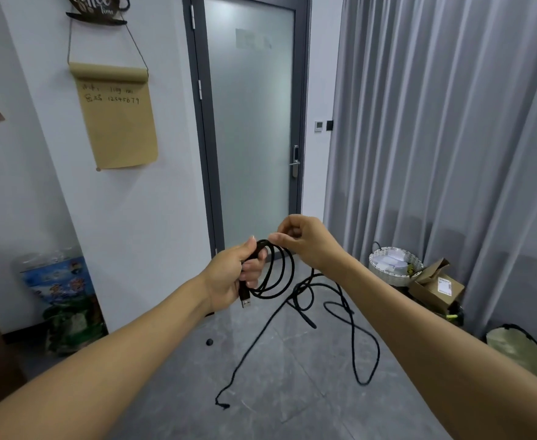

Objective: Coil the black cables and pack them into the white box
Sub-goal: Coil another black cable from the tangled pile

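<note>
Coiling in progress. The left hand (pixel 229 276) grips the gathered loops of the thin black cable (pixel 273 274), fingers (pixel 250 268) curled round the bundle so it acts as a fixed anchor; the silver USB plug (pixel 246 302) hangs free below the fist, at about 6 o'clock from it. The right hand (pixel 305 239), at 2 o'clock from the left, pinches the next turn between thumb and fingertips, probably to lay it onto the bundle. The uncoiled slack trails toward 5 o'clock over the grey tiled floor (pixel 292 408). No white box is visible; a white woven basket (pixel 394 265) stands at 3 o'clock.
</note>
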The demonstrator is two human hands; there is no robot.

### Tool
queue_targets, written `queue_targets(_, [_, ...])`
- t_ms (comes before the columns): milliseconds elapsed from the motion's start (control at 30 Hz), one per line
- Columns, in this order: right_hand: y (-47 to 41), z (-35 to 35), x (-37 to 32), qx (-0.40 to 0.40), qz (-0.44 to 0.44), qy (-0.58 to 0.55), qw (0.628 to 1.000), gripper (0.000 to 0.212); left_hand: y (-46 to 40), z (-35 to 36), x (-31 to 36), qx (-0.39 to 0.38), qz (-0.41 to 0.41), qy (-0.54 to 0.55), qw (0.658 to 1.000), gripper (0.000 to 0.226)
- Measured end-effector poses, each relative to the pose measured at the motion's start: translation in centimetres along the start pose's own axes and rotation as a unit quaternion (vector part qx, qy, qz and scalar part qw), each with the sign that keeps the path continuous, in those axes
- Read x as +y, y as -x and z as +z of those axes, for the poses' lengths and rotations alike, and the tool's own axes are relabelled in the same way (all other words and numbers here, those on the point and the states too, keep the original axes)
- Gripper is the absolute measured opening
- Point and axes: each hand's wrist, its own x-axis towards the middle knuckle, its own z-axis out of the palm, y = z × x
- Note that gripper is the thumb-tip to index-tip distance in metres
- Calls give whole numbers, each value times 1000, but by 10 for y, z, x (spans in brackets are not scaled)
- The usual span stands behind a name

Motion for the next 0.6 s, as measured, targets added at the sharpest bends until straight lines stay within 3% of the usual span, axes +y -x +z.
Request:
queue_targets(233, [6, -1, 8, -55, 36, -74, 995, 24, 4, 2, 5, -14, -25, 6, 1000, 41])
queue_targets(367, [12, -4, 22, -42, 60, -48, 996, 22, 4, -3, 0, 66, -5, -17, 998, 42])
queue_targets(600, [23, -12, 50, -39, 95, 77, 992, 22, 3, -25, -3, 236, 26, 61, 970, 41])
